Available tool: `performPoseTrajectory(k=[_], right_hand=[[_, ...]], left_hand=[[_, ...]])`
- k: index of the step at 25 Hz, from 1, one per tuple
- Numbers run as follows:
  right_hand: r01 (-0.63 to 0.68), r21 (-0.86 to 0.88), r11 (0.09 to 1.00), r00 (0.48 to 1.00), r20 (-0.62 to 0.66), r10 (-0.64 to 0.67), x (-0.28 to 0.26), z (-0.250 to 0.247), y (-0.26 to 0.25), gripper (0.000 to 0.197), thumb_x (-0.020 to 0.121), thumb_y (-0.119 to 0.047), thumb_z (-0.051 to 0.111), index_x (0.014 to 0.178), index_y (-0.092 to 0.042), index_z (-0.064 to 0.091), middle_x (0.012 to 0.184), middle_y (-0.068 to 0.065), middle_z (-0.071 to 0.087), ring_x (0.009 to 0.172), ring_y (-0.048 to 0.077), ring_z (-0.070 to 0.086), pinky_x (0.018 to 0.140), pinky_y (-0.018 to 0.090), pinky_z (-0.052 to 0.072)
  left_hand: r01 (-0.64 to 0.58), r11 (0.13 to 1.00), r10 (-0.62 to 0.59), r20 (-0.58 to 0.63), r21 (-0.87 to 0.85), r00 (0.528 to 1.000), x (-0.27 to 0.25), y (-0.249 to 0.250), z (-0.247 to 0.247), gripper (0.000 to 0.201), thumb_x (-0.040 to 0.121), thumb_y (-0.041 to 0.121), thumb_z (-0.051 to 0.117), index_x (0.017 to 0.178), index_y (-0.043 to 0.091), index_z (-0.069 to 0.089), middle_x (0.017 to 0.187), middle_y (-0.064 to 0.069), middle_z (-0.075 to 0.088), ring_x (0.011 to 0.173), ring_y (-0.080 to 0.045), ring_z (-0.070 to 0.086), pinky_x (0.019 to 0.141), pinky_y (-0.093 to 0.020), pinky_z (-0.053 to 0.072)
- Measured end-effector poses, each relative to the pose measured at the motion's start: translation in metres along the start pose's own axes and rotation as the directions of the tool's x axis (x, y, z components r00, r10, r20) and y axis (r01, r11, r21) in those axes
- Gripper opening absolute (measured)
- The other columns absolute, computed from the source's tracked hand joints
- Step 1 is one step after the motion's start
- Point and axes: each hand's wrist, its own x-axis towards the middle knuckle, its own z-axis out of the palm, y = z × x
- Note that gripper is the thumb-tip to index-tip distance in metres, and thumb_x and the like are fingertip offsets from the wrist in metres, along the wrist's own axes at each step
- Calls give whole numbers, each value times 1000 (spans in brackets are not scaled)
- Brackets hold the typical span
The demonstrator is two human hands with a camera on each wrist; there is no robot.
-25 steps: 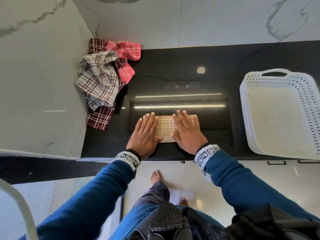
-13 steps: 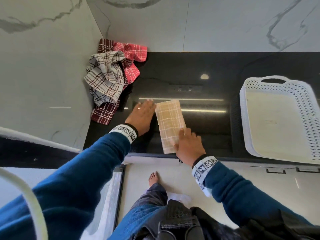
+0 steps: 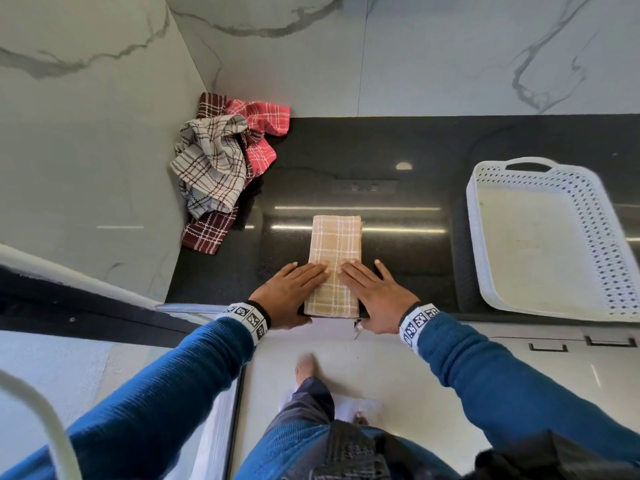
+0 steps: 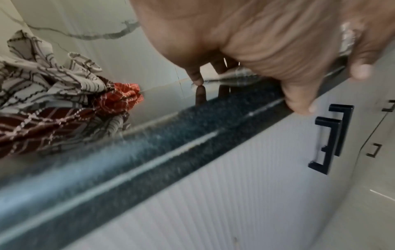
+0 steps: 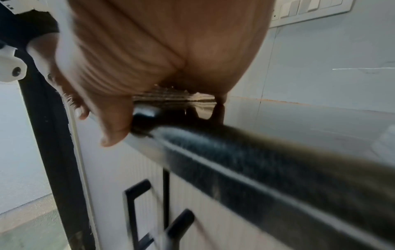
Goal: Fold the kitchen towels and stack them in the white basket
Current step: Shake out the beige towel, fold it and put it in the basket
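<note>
A tan plaid towel [image 3: 335, 244], folded into a narrow strip, lies lengthwise on the black counter [image 3: 398, 150], its near end at the front edge. My left hand [image 3: 291, 289] and right hand [image 3: 373, 289] lie flat on its near half, fingers straight, one on each side. The thumbs hang over the counter's front edge in both wrist views. The left wrist view shows my left hand [image 4: 245, 38] above a sliver of the towel [image 4: 242, 74]; the right wrist view shows my right hand [image 5: 162, 50]. The white basket [image 3: 479, 244] stands empty at the right.
A crumpled pile of plaid towels [image 3: 216, 168], grey-white, red and maroon, sits in the back left corner against the marble walls. Below the counter edge are white cabinet fronts with black handles [image 4: 329, 140]. Bare counter lies between the strip and the basket.
The tan towel has been turned from crosswise to lengthwise. Both hands have come back to its near end and now press flat on it.
</note>
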Motion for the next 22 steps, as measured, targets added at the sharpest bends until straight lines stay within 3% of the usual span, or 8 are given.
performPoseTrajectory(k=[4,6,8,10,13,17,20,22], right_hand=[[40,286,957,987,-163,7,-17,11,-8,72,95,-30,65,158,-27,31,168,-11,20,153,-1,5,128,50,-1],[-9,575,818,960,-224,167,-21,4,-15,45,98,-24,64,142,-27,55,143,-13,55,137,-2,42,124,43,25],[-39,812,583,883,-245,400,-15,-8,-20,23,102,-28,60,124,-24,65,114,-13,70,104,5,66,97,37,54],[-72,885,460,783,-235,575,-1,-20,-22,14,103,-29,57,109,-20,66,97,-7,72,85,12,69,77,36,59],[-209,892,402,710,-145,689,24,-29,-25,14,104,-29,53,103,-18,62,92,-3,68,79,14,68,67,33,58],[-376,833,405,605,-111,789,48,-29,-31,20,104,-32,47,101,-14,54,87,4,66,72,22,67,64,44,59],[-504,726,468,571,-127,811,56,-26,-31,20,103,-31,47,102,-10,50,85,10,66,73,32,67,57,36,49],[-494,728,475,566,-146,811,55,-29,-29,20,103,-30,48,108,-10,48,93,12,67,79,33,68,60,35,47]], left_hand=[[-54,973,-18,-309,-223,951,-14,14,17,65,89,35,64,150,23,45,153,-2,50,138,-21,50,114,-53,40],[-21,880,-193,-398,-475,897,-14,23,17,44,91,23,68,134,22,58,129,-2,67,115,-22,65,96,-46,54],[67,680,-426,-318,-731,847,-9,32,4,23,100,33,61,120,23,55,109,2,70,93,-16,67,77,-32,54],[131,499,-562,-205,-857,801,3,37,-13,25,104,46,52,111,22,50,96,7,66,82,-9,65,64,-24,48],[204,385,-667,-119,-900,735,22,37,-23,28,106,45,45,108,17,47,91,3,66,77,-12,64,60,-27,49],[390,393,-714,-8,-833,701,46,33,-28,24,108,40,35,108,17,42,93,-5,66,77,-24,63,68,-43,52],[475,456,-713,10,-752,701,57,33,-34,18,108,33,34,108,16,38,96,-10,67,81,-34,64,72,-44,48],[479,416,-736,23,-773,677,59,33,-35,20,108,31,38,119,14,38,110,-15,67,90,-37,67,74,-43,48]])
